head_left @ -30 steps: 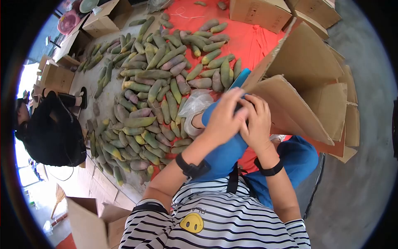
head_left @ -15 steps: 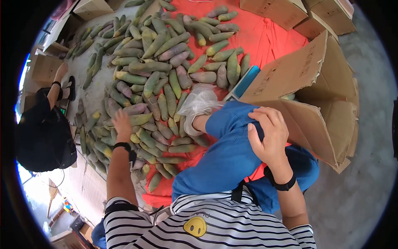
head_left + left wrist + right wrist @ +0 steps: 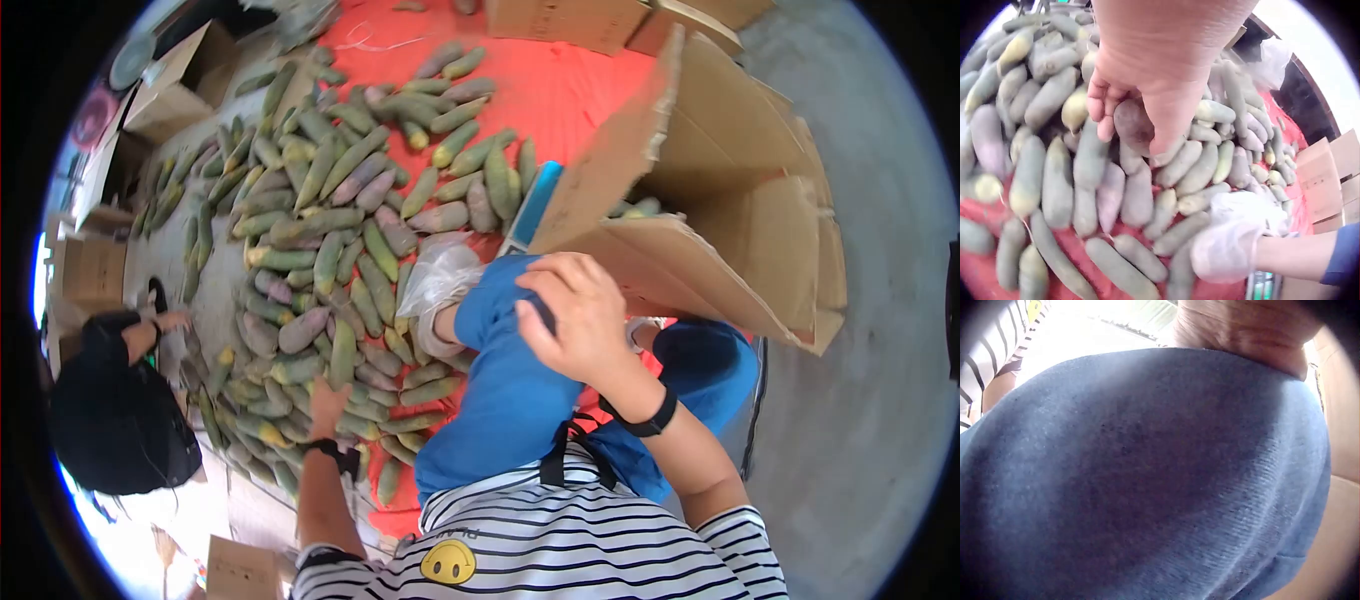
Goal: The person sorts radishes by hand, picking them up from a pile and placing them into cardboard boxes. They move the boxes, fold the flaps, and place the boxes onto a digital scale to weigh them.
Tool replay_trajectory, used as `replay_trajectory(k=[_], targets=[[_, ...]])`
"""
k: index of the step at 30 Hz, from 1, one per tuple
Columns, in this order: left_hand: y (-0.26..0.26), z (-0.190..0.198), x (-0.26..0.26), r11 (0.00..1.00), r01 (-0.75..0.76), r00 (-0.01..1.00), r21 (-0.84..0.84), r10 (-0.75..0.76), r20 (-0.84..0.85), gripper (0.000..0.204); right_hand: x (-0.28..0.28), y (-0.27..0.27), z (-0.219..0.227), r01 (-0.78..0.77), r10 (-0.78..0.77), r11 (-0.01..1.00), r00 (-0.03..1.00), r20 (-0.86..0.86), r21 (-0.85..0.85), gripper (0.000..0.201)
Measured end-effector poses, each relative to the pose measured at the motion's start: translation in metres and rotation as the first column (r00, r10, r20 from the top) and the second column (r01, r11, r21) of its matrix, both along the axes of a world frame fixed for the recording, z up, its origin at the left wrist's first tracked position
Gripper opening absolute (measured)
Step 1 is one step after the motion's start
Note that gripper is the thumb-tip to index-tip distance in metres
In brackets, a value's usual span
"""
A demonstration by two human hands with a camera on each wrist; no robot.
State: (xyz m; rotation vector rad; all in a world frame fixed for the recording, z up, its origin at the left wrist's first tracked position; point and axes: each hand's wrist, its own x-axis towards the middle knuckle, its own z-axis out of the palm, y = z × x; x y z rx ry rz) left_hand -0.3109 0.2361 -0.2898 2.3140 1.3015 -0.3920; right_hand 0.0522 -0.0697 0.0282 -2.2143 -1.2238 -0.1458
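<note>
On the near left side of a big heap of green and purplish radishes (image 3: 380,255), my left hand (image 3: 328,408) grips one radish (image 3: 343,350) by its near end. The left wrist view shows thumb and fingers curled round the dark, rounded end of that radish (image 3: 1134,125), with the rest of it hidden behind the hand. My right hand (image 3: 582,318) rests on my raised, blue-trousered knee (image 3: 490,385), its fingers loosely bent over the cloth. In the right wrist view, the knee (image 3: 1147,462) hides most of that hand.
To the right of the knee stands an open cardboard box (image 3: 770,235) with some radishes (image 3: 640,208) inside. A blue-topped device (image 3: 535,205) lies beside it. My foot wears a clear plastic bag (image 3: 440,275). Another person in black (image 3: 120,420) is at the left, near more boxes.
My left hand left the right hand at the knee, reached over the heap with fingers spread, and now grips a radish. The right hand stays on the knee.
</note>
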Motion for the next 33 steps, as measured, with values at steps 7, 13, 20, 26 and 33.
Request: replay_trajectory(k=[7,13,20,26,33], targets=[[-0.063,0.063,0.090,0.224,-0.518,0.458,-0.826,0.888,-0.046,0.045,-0.001,-0.020,-0.009,0.090,-0.091,0.992,0.996,0.003,0.090,0.017],[-0.103,0.262,0.203,0.775,0.205,0.589,-0.598,0.390,0.708,0.038,0.002,-0.035,-0.018,0.110,-0.109,0.984,0.994,-0.014,0.144,0.014],[-0.200,0.419,0.346,0.824,0.554,0.157,-0.116,0.034,0.987,0.044,0.001,-0.041,-0.021,0.147,-0.146,0.971,0.989,-0.017,0.191,0.016],[-0.204,0.357,0.349,0.863,0.501,0.334,-0.064,-0.125,0.934,0.045,0.005,-0.048,-0.022,0.155,-0.155,0.967,0.988,-0.015,0.201,0.017],[-0.130,0.186,0.264,0.868,0.496,0.770,0.026,-0.453,0.448,0.046,0.007,-0.045,-0.022,0.117,-0.117,0.977,0.993,-0.013,0.178,0.015]])
